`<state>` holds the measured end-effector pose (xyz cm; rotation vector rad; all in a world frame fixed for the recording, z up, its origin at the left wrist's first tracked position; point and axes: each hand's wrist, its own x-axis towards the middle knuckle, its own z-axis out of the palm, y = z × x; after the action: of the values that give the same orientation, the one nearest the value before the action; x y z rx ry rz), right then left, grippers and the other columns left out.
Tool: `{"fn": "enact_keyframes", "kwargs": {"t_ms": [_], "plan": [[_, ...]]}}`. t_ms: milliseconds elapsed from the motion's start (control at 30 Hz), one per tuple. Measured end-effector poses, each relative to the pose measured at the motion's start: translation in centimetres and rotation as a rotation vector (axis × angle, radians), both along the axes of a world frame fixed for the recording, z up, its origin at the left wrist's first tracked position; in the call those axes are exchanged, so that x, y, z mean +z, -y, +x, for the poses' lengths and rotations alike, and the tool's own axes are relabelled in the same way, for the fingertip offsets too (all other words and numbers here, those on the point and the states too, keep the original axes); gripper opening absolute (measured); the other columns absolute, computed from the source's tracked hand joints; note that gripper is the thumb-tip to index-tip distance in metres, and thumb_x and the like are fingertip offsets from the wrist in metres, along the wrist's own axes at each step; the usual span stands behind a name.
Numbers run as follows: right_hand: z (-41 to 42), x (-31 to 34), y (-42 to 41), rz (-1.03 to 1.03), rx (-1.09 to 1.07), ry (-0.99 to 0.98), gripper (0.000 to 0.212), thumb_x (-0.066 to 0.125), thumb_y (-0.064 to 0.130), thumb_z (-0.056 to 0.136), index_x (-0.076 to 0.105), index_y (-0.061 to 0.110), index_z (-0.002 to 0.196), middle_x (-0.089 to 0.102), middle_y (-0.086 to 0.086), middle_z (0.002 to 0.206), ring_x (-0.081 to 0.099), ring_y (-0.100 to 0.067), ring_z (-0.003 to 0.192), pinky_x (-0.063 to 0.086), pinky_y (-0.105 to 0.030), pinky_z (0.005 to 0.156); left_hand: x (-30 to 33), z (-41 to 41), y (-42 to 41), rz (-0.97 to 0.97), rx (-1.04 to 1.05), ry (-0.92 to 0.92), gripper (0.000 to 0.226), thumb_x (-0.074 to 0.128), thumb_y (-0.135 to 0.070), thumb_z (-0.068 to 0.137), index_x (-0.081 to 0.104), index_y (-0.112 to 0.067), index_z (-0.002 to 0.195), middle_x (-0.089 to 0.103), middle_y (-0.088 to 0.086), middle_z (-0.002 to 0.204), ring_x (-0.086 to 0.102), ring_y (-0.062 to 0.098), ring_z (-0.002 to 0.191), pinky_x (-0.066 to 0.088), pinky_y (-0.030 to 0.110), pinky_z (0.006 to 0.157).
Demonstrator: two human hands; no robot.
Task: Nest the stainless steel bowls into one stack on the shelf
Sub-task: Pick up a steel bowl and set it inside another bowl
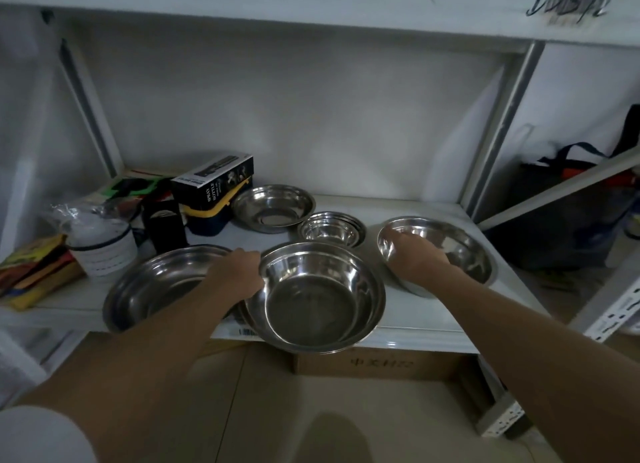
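Nearest, past the bare floor, a cardboard box (377, 362) sits under the front edge of the white shelf (429, 320). On that edge a front stack (313, 298) of nested steel bowls hangs partly over the lip, tilted toward the camera. The left hand (237, 275) is closed on the stack's left rim, fingers curled over the metal. Just to its left lies a wide bowl (152, 286), its rim passing under the left forearm. To the right, apart from the stack, a right bowl (453, 244) rests on the shelf; the right hand (414, 253) grips its near-left rim, with the fingers inside and the thumb side outside. Behind the front stack sits a small stack (330, 228) of little bowls, and farther back a shallow bowl (273, 208). At the back left a black carton (213, 182) leans on a blue and yellow basket (211, 216), with a wrapped white container (100, 241) and coloured packets (34, 272) further left.
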<state>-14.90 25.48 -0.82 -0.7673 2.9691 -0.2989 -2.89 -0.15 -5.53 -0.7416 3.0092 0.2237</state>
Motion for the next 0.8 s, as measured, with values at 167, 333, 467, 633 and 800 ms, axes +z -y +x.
{"fn": "enact_keyframes", "kwargs": {"t_ms": [167,333,467,633,800], "plan": [[-0.8,-1.2,-0.7,0.016,0.018,0.043,0.051,0.058,0.018,0.088,0.043,0.014,0.137,0.058,-0.016,0.13,0.056,-0.035,0.119,0.049,-0.049,0.097,-0.6,-0.6,0.1,-0.026,0.006,0.023,0.034,0.054,-0.023,0.092,0.059,-0.014,0.124,0.054,0.011,0.124,0.058,0.028,0.11,0.049,0.039,0.091],[-1.7,-2.7,-1.0,0.075,-0.022,0.022,0.046,0.059,0.014,0.087,0.049,0.013,0.132,0.062,-0.013,0.121,0.062,-0.033,0.109,0.054,-0.045,0.09,-1.0,-0.8,0.5,-0.009,0.01,0.001,0.029,0.057,-0.021,0.09,0.062,-0.015,0.117,0.059,0.009,0.114,0.06,0.025,0.099,0.052,0.037,0.084],[-2.2,-4.7,-1.2,0.111,-0.039,-0.017,0.028,0.053,0.009,0.088,0.059,0.013,0.115,0.067,-0.01,0.103,0.067,-0.029,0.094,0.057,-0.044,0.085,-1.3,-1.2,0.5,-0.035,-0.004,0.023,0.034,0.056,-0.031,0.09,0.059,-0.016,0.121,0.059,0.011,0.118,0.06,0.027,0.102,0.051,0.038,0.082],[-2.9,-5.9,-1.3,0.151,-0.018,-0.078,0.024,0.05,0.006,0.091,0.062,0.013,0.111,0.068,-0.011,0.1,0.067,-0.029,0.092,0.057,-0.044,0.084,-1.1,-1.3,-0.1,-0.034,0.013,0.019,0.047,0.05,-0.037,0.093,0.048,-0.024,0.138,0.05,0.012,0.134,0.05,0.032,0.121,0.047,0.044,0.095],[-2.6,-5.2,-1.1,0.133,-0.004,-0.189,0.027,0.051,0.005,0.09,0.059,0.009,0.115,0.064,-0.014,0.11,0.064,-0.033,0.103,0.055,-0.045,0.082,-0.6,-2.0,-1.3,-0.046,-0.049,-0.043,0.049,0.045,-0.04,0.094,0.046,-0.024,0.141,0.05,0.013,0.134,0.047,0.032,0.122,0.045,0.045,0.097]]}}
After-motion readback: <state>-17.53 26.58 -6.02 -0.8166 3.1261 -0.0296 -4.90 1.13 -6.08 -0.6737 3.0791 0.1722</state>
